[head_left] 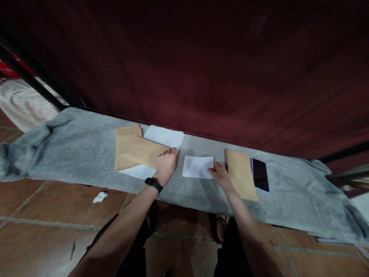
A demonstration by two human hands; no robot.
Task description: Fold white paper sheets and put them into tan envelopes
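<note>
My left hand (166,164), with a black band on the wrist, is closed at the right end of a brown envelope (148,151), its fingers curled on that end. More brown envelopes (123,148) and white paper sheets (165,134) lie beneath and beside it. My right hand (220,174) pinches the right edge of a small white paper (197,167), which lies at the middle of the grey cloth. Just right of that hand is a stack of brown envelopes (242,175).
A dark phone (260,175) lies at the right on the grey cloth (86,154) covering a long narrow surface. A dark red hanging fabric (184,69) rises behind. A white scrap (100,197) is on the tiled floor. Striped cloth (27,102) is at far left.
</note>
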